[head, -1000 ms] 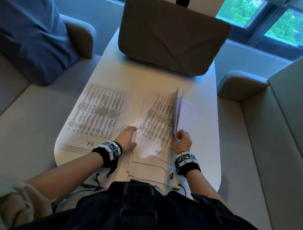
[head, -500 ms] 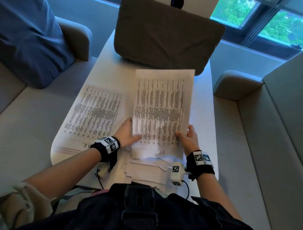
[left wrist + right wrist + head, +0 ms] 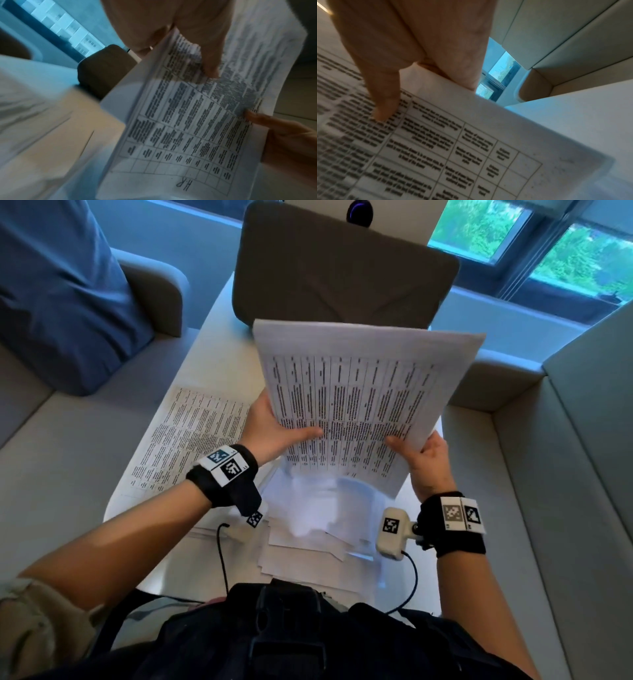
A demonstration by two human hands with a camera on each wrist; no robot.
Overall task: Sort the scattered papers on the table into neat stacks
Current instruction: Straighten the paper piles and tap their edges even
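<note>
- Roughly midway — one neat stack of printed sheets lay flat at centre-left of the head frame, on the white table.
- Left hand and right hand both pinched a printed sheet, thumbs on top, raised above the table at frame centre.
- Below it, lower centre, a loose pile of papers was left unsorted — most of the remaining work, by my read.

Left hand, right hand raised, pinching.
</note>
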